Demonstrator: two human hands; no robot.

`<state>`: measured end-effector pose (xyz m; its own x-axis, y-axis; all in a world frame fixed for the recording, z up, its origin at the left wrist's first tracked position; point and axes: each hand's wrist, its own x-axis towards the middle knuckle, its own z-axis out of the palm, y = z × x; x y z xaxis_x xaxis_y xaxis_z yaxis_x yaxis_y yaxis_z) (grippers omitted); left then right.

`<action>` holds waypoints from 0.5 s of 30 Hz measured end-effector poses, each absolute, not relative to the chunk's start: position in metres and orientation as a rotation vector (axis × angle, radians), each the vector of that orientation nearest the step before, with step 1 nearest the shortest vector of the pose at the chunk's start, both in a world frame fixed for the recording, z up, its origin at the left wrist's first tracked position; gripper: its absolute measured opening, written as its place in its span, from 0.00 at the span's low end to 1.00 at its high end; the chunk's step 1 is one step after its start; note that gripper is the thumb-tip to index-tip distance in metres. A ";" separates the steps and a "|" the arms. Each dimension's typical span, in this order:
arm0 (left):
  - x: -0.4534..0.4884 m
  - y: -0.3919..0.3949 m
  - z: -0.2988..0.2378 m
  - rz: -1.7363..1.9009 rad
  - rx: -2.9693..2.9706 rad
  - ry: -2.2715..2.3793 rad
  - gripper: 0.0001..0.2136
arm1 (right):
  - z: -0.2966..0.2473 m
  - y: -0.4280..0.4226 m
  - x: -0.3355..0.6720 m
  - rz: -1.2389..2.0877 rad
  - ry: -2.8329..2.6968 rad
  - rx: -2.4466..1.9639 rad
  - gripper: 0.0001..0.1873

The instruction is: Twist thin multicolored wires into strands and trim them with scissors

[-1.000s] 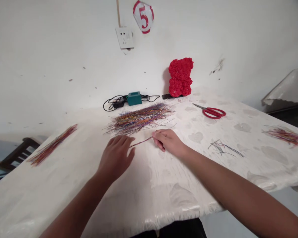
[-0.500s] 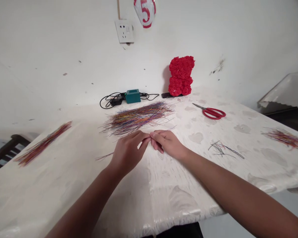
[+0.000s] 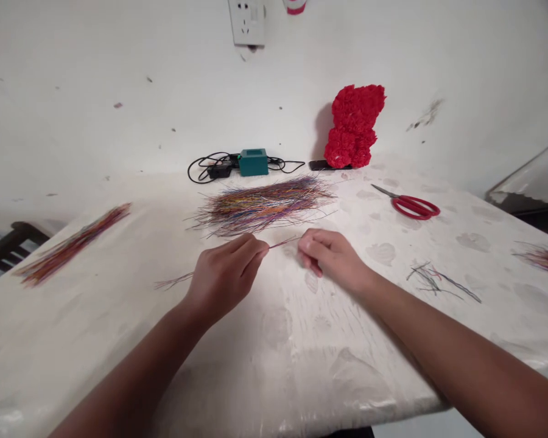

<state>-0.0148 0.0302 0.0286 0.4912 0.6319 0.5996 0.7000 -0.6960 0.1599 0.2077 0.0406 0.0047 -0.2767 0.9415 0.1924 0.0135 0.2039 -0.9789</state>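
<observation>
A thin bundle of coloured wires (image 3: 281,244) stretches between my two hands just above the white table (image 3: 274,365). My left hand (image 3: 226,274) pinches the bundle near its middle, and the loose end trails out to the left of that hand. My right hand (image 3: 331,257) is closed on the bundle's right end, fingers curled. Just beyond both hands lies a big loose heap of coloured wires (image 3: 265,204).
Red scissors (image 3: 411,205) lie at the right. A sorted wire bunch (image 3: 70,244) lies at the far left, a few stray wires (image 3: 438,278) and another bunch (image 3: 545,258) at the right. A teal box (image 3: 252,162) with black cables and a red rose bear (image 3: 354,126) stand by the wall.
My left hand has gone from open beside the bundle to pinching it next to my right hand. The hands have now drawn apart along the wires.
</observation>
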 end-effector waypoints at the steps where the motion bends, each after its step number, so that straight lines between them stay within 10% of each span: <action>1: -0.018 0.031 0.028 -1.005 -2.610 -1.206 0.09 | 0.006 0.043 0.210 1.173 -1.483 -0.953 0.17; 15: -0.041 0.033 0.031 -0.818 -2.488 -1.032 0.09 | 0.021 0.031 0.216 -0.047 -1.709 -0.907 0.05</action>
<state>-0.0406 0.0328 0.0314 0.5742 0.5374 0.6177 0.7241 -0.6854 -0.0769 0.2164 0.0315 0.0209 -0.0582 0.5384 0.8407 0.5843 0.7012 -0.4086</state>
